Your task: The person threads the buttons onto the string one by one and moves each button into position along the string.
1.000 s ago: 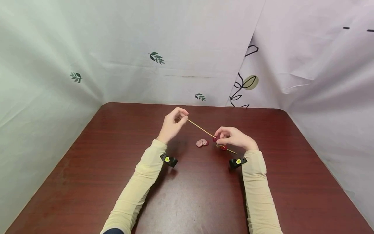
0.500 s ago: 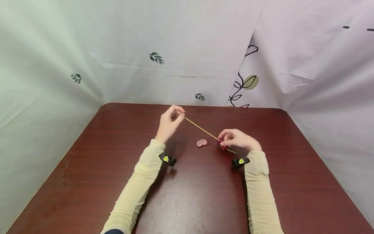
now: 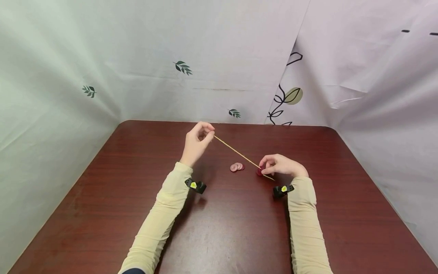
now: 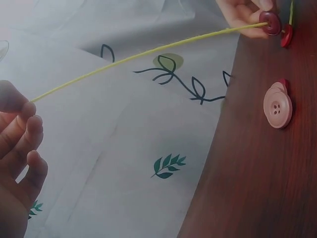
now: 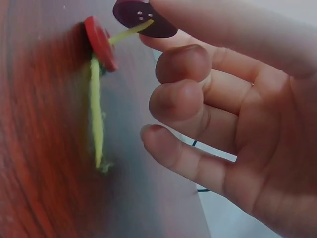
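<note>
My left hand point(image 3: 197, 142) pinches one end of a yellow string point(image 4: 148, 52) and holds it high above the table. The string slants straight down to my right hand point(image 3: 280, 165). There, thumb and finger pinch a dark red button point(image 5: 143, 19) by its edge, and the string passes through one of its holes. Just below it a brighter red button point(image 5: 101, 43) is also threaded. Past that one hangs the string's short tail point(image 5: 97, 119), close over the table. The other fingers of my right hand are loosely curled and hold nothing.
Pink buttons point(image 4: 277, 106) lie overlapped, with a red one point(image 3: 243, 167) partly under them, on the brown table point(image 3: 219, 228) between my hands. A pale cloth wall point(image 3: 219, 57) with leaf prints stands behind the table's far edge.
My left hand has moved left and slightly away, drawing the string longer. My right hand has shifted right and down, and the slack between the two threaded buttons has shortened.
</note>
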Tool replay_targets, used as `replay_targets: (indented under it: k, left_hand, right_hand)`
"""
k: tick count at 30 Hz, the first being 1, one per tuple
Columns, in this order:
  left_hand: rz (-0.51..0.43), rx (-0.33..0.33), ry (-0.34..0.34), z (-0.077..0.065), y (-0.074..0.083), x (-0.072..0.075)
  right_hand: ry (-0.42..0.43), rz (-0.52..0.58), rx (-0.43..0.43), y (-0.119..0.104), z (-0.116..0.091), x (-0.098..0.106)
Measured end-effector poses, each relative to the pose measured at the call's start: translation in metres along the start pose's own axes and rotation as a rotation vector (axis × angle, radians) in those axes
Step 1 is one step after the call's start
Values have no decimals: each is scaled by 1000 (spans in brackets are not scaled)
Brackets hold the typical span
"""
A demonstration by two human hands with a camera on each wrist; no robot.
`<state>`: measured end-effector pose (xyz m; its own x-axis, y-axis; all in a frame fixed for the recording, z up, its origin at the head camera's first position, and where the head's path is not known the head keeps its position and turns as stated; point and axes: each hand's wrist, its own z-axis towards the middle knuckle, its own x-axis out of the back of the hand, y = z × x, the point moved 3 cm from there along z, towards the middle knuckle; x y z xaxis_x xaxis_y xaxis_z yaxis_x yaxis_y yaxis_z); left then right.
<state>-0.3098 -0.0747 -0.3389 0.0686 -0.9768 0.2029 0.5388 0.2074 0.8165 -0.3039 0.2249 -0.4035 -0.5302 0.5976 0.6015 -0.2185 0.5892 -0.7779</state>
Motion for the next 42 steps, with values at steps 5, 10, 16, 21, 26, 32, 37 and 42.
replay_targets:
  k: [5,10,16,21,26,32,37,42]
  left_hand:
    - [-6,16,-7,-3,17,3]
    - [-8,16,-6,-3,14,3]
    - [5,-24,-35,0,-3,-1]
    - [11,-33,-43,0,-5,-2]
    - [9,-27,-49,-1,-6,-3]
    - [18,7,-57,-1,-7,-4]
    - [29,39,-75,0,-8,-5]
    - [25,39,-80,-2,-9,-7]
  right_hand:
    - [-10,1,3,3,-1,1]
    - [-16,-8,12,7,-2,2]
    - [-20,-1,-1,10,-4,2]
    - [-7,-7,3,12,-5,3]
    - [14,-35,-3,11,-4,5]
    - [77,-82,12,3,-5,9]
    - [170,-105,38,-8,-4,12]
    - [244,-101,48,-18,-1,12]
